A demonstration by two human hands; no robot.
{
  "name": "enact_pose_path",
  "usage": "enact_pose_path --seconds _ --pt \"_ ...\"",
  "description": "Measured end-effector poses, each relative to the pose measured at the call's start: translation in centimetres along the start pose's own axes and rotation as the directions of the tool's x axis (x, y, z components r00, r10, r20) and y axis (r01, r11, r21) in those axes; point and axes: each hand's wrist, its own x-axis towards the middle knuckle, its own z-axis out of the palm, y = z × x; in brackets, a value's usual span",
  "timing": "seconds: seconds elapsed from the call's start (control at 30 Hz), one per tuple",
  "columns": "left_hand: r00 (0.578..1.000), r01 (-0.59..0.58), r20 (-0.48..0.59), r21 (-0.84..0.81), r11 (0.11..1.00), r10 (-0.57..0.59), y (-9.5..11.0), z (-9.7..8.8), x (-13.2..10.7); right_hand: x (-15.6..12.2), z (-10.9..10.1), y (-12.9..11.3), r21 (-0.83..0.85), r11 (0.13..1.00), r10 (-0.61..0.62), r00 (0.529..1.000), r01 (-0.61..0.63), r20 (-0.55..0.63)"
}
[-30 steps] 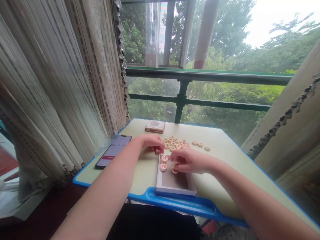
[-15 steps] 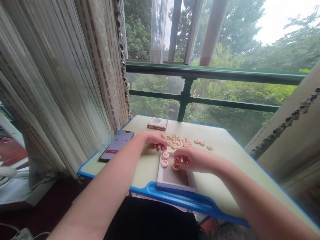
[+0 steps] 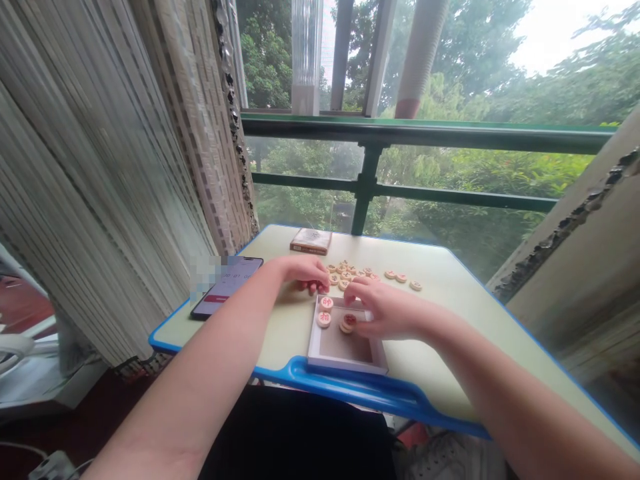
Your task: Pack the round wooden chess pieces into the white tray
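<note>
A shallow white box [image 3: 347, 363] lies near the front edge of a pale green table [image 3: 450, 347]. Two round wooden chess pieces [image 3: 325, 311] with red marks sit in its far left corner. My right hand [image 3: 383, 310] reaches over the box, fingers curled on another red-marked piece [image 3: 348, 323] inside it. My left hand [image 3: 305, 272] rests just beyond the box's far left corner, fingers curled down on the table beside a loose heap of pieces [image 3: 350, 272]; what it holds, if anything, is hidden.
A black phone [image 3: 227, 285] with a lit screen lies at the table's left edge. A small brown box [image 3: 311, 241] sits at the far edge. Three pieces [image 3: 401, 278] lie apart right of the heap. Curtains hang on both sides; a green railing crosses behind.
My right hand has shifted slightly within the box with a piece under its fingers. My left hand stays by the heap. The camera has tilted a little.
</note>
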Motion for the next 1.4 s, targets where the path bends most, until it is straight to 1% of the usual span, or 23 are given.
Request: enact_pose_path --seconds 0.13,0.27,0.3,0.4,0.47,0.63,0.7,0.83,0.93,1.0,1.17,1.3,1.4 --pt "1.000 0.006 -0.006 0.009 1.000 -0.006 0.0 0.0 0.0 0.1 0.0 -0.3 0.010 1.000 -0.002 0.999 0.001 0.045" --pt "1.000 -0.002 -0.008 0.022 1.000 0.003 -0.1 0.0 0.1 0.1 0.1 -0.3 0.047 0.997 -0.070 0.996 0.067 0.054" --pt "1.000 -0.005 -0.009 0.026 1.000 0.006 -0.1 0.0 0.1 0.2 0.1 -0.2 0.051 0.996 -0.071 0.996 0.068 0.051" --pt "1.000 -0.008 -0.008 0.035 0.999 0.009 -0.2 0.0 0.2 0.2 0.1 -0.1 0.029 0.999 0.013 1.000 -0.014 0.022" --pt "1.000 -0.004 -0.007 0.038 0.999 0.005 -0.3 0.0 0.3 0.2 0.0 0.0 0.002 0.997 0.071 0.997 -0.071 0.023" --pt "1.000 0.009 -0.003 0.029 1.000 -0.009 -0.4 -0.1 0.4 0.2 0.1 0.1 -0.040 0.992 0.127 0.984 -0.122 0.127" --pt "1.000 0.006 -0.006 0.033 0.999 -0.006 -0.4 -0.1 0.4 0.3 0.0 0.0 -0.038 0.987 0.161 0.980 -0.158 0.116" --pt "1.000 -0.001 -0.007 0.047 0.999 0.001 -0.3 -0.1 0.3 0.5 -0.3 -0.8 0.002 0.975 0.220 0.974 -0.220 0.047" --pt "1.000 0.002 -0.007 0.044 0.999 -0.002 0.0 0.0 0.2 0.5 -0.4 -1.6 0.057 0.982 0.180 0.982 -0.183 0.048" --pt "1.000 0.004 -0.007 0.034 0.999 -0.004 0.1 0.1 0.0 0.5 -0.3 -1.9 0.064 0.984 0.160 0.985 -0.165 0.066" --pt "1.000 0.004 -0.014 0.022 1.000 -0.003 0.1 0.2 0.0 0.5 0.1 -1.6 0.102 0.983 0.149 0.987 -0.154 0.062" --pt "1.000 0.005 -0.009 0.021 1.000 -0.005 0.0 0.1 0.2 0.7 0.4 -1.4 0.095 0.981 0.165 0.985 -0.168 0.046" --pt "1.000 -0.009 -0.007 0.026 1.000 0.009 -0.2 0.0 0.2 0.7 0.3 -1.5 0.129 0.980 0.145 0.988 -0.150 0.048"
